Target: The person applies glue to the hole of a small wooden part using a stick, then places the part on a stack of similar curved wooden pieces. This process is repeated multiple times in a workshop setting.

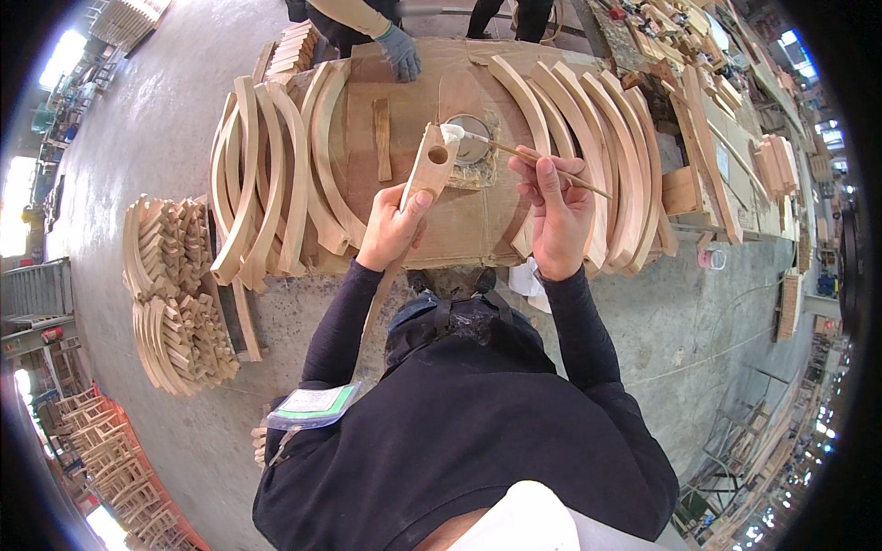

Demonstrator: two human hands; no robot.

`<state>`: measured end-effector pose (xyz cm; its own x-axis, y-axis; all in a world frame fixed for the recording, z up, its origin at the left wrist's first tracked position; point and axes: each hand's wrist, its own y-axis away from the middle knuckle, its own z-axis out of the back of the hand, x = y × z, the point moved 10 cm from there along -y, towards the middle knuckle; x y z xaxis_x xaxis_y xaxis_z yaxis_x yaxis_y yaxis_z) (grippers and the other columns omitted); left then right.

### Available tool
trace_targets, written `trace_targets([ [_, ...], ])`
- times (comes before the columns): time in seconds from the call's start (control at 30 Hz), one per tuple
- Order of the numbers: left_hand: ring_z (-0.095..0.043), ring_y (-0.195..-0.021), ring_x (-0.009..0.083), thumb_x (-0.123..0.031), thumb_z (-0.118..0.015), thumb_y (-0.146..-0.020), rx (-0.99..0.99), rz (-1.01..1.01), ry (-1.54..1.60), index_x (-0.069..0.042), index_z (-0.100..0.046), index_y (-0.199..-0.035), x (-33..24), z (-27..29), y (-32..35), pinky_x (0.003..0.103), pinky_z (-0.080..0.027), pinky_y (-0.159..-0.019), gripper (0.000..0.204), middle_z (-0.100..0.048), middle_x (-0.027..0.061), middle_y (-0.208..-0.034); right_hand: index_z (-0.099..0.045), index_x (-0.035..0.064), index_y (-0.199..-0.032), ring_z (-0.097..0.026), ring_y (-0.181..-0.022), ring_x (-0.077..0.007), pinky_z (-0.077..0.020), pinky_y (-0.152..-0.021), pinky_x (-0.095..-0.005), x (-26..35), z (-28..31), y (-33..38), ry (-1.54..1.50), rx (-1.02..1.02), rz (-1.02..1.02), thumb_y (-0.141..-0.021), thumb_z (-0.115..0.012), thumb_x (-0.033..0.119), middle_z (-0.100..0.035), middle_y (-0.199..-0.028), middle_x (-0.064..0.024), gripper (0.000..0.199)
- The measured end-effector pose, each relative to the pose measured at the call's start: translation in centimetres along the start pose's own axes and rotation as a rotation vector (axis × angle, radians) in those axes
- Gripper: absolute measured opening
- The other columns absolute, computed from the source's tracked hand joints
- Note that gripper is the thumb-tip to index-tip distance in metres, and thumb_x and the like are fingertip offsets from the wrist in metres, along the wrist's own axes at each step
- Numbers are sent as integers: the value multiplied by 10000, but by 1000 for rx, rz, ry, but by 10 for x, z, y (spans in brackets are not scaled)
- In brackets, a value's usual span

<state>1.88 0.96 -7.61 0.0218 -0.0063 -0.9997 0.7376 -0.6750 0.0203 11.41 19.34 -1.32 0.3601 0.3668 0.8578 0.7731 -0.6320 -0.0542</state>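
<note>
My left hand [393, 228] is closed around a pale curved wooden piece [424, 180], its end tilted up over the table. A round dark hole [438, 155] shows near that end, and a thick white paste [452, 133] sits on the tip. Between the thumb and fingers of my right hand [558, 220] is a thin wooden stick [514, 152], whose white-coated far end reaches to the paste. Behind that end, a round dish [470, 147] rests on a stained patch of the cardboard. Whether the stick's tip has bristles is too small to tell.
Curved wooden pieces [276, 174] lie on the left of the cardboard-covered table [450, 243], with more [616, 165] on the right. A flat wood strip [381, 138] lies between. Across the table is another person's gloved hand [401, 53]. Stacked wood [175, 285] stands at left.
</note>
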Motion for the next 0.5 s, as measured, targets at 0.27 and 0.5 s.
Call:
trace_targets([
  [0.27, -454, -390, 101, -663, -466, -872, -5, -33, -20, -26, -490, -656, -1, 4, -3, 240, -360, -364, 672, -460, 28, -489, -521, 48, -969, -667, -959, -266, -554, -750, -294, 0, -10, 7, 8, 134, 9, -929, -570, 57, -643, -1075, -236, 64],
  [0.5, -451, -398, 93, -640, -449, -894, -5, -12, 15, -30, -496, -691, 0, 4, -5, 237, -357, -371, 645, -459, 18, -506, -494, 52, -943, -674, -929, -259, -554, -752, -301, 7, -13, 20, 45, 181, 21, -933, -566, 65, -651, -1055, -236, 74],
])
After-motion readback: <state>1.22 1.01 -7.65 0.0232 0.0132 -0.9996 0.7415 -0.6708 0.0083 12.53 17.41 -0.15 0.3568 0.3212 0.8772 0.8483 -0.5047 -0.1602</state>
